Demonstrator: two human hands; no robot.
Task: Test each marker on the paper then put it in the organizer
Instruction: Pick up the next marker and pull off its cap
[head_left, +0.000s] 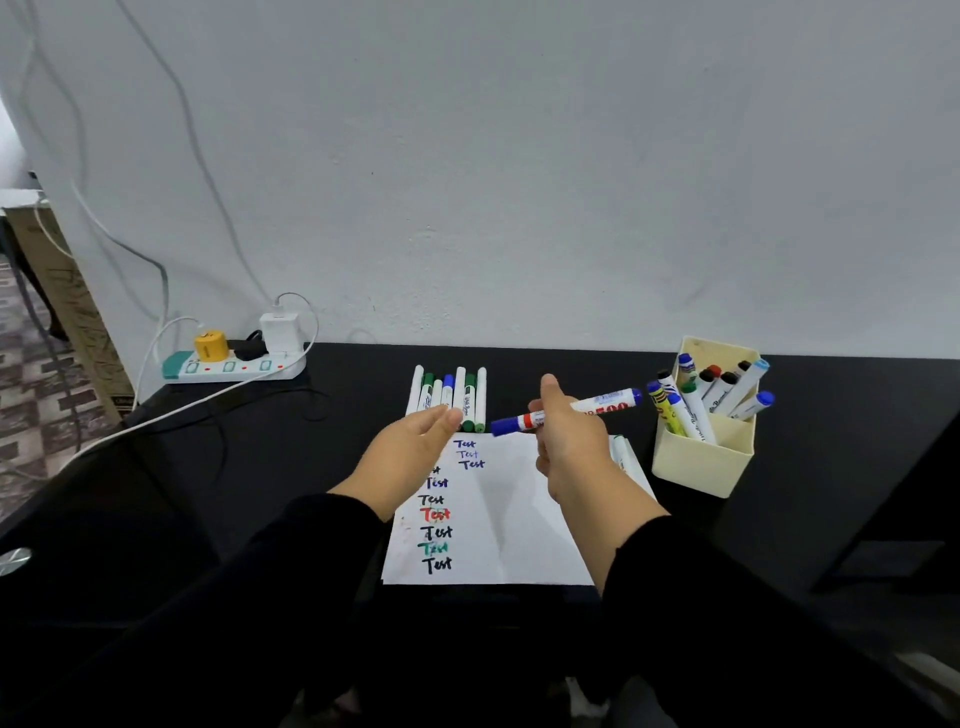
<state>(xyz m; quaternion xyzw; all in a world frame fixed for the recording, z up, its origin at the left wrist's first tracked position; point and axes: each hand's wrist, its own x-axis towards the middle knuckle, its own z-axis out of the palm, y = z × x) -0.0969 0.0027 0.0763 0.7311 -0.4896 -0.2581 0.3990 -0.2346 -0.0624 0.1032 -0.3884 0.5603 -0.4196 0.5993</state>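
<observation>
One power strip (234, 366) lay at the far left of the black desk (831, 493); a row of markers (451, 397) lay beyond the paper (498, 519); left hand (410, 447) reached toward them, fingers extended, grasping nothing; right hand (569, 441) gripped a blue-capped marker (566, 411) above the paper; cream organizer (701, 457), holding upright markers, stood at right.

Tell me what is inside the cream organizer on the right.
The cream organizer holds about ten capped markers standing tilted, with blue, black, red and green caps. Their lower ends and the bottom of the organizer are hidden by its walls.
</observation>
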